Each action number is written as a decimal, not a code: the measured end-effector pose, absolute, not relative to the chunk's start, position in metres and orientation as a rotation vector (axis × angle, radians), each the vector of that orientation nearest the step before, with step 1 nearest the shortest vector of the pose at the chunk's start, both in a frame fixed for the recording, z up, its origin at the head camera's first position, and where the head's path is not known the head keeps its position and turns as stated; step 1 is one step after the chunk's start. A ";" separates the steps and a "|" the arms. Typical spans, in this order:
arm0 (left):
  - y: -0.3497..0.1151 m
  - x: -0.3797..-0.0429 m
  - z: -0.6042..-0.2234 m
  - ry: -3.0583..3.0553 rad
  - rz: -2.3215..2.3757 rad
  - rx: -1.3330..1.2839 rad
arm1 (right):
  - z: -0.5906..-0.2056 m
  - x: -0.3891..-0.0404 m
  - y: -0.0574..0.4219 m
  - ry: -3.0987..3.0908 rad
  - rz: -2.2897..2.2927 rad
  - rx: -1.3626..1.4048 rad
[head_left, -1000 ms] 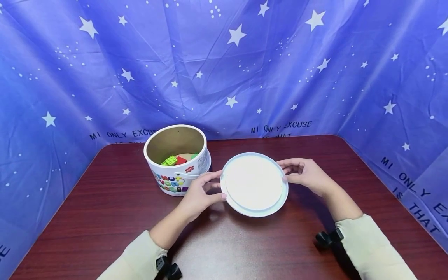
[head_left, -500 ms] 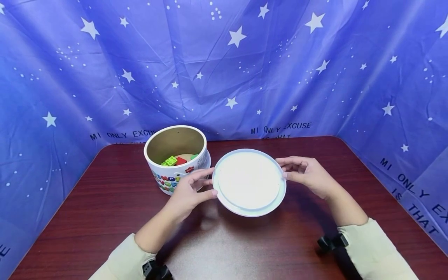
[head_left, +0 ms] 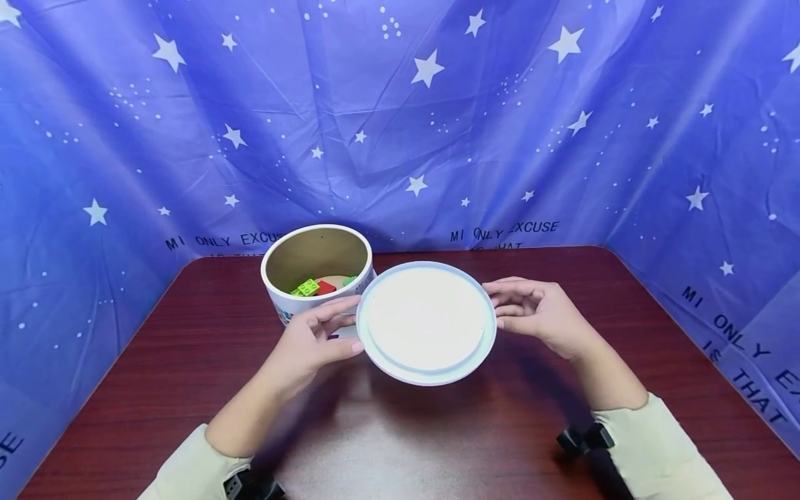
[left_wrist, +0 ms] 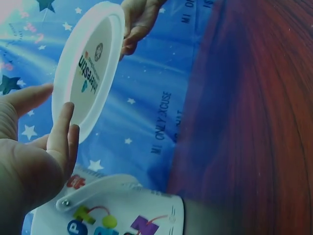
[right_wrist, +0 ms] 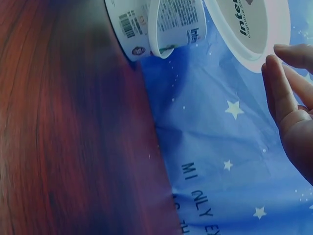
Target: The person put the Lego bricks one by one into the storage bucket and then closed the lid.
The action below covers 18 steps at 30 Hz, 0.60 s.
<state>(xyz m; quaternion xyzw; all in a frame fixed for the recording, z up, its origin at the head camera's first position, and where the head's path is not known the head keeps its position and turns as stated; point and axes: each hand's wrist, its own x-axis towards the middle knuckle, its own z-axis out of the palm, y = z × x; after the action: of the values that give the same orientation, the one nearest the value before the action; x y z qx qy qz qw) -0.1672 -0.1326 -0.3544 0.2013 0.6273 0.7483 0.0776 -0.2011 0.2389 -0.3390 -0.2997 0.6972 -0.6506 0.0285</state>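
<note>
A round white lid (head_left: pixel 428 319) is held up above the table, tilted so its pale inner face shows in the head view. My left hand (head_left: pixel 312 340) pinches its left edge between thumb and fingers. Opposite, my right hand (head_left: pixel 540 312) pinches the right edge. Printed lettering shows on the lid's other face (left_wrist: pixel 90 73) in the left wrist view. Just behind and left of the lid stands an uncovered white bucket (head_left: pixel 270 286). Inside it lie a lime-green toy brick (head_left: pixel 306 287), a red piece (head_left: pixel 325 287) and a bit of green. The lid hides part of the bucket's right side.
The dark red wooden table (head_left: pixel 400 444) runs back to a blue star-printed curtain (head_left: pixel 400 125), which also closes off both sides. On the bucket's side hangs a white handle (right_wrist: pixel 155 29). Black wrist cameras (head_left: pixel 584 441) sit at both sleeves.
Both hands have carried the lid leftward, closer to the bucket, and it now covers more of the bucket's front right. The bucket itself has stayed in place.
</note>
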 end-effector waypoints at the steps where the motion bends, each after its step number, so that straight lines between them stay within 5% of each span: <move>1: -0.135 -0.167 -0.354 1.856 2.247 0.621 | -0.338 -0.201 0.236 2.141 -2.021 -0.929; 18: -0.170 -0.166 -0.342 1.922 2.334 0.757 | -0.316 -0.208 0.189 2.180 -2.203 -0.955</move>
<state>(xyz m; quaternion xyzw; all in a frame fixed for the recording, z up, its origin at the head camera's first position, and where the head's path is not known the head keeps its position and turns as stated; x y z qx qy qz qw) -0.1660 -0.1700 -0.3417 0.2427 0.6166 0.7489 0.0125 -0.2080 0.1895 -0.3163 -0.2941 0.6713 -0.6784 -0.0509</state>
